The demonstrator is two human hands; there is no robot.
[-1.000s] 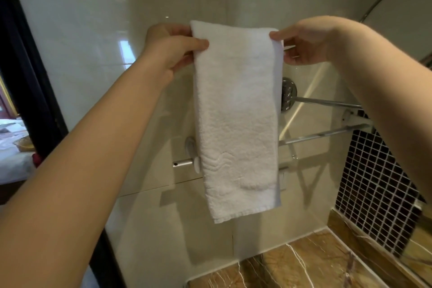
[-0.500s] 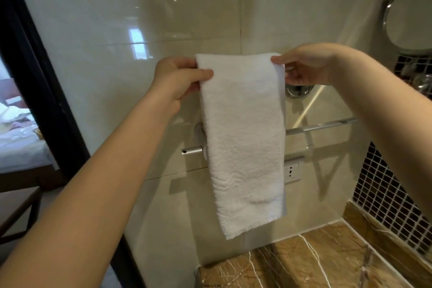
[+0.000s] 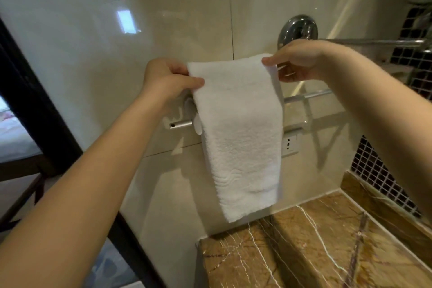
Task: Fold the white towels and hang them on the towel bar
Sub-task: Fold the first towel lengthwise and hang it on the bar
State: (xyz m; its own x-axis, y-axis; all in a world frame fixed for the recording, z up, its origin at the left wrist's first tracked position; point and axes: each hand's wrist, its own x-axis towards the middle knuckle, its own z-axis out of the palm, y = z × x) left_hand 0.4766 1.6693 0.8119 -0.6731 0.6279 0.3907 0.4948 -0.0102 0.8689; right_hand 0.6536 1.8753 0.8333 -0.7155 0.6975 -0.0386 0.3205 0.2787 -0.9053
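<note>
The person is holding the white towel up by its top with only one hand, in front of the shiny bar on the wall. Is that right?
Not quite. The head view shows two hands holding it. The left hand pinches the top left corner of the white towel, and the right hand pinches the top right corner. The rest is right: the towel hangs in front of the shiny towel bar on the wall.

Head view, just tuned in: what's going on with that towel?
A person holds a folded white towel up by its top corners, the left hand pinching one and the right hand the other. It hangs in front of the towel bar on the tiled wall, its top edge above the bar. Whether any of it lies behind the bar is hidden.
</note>
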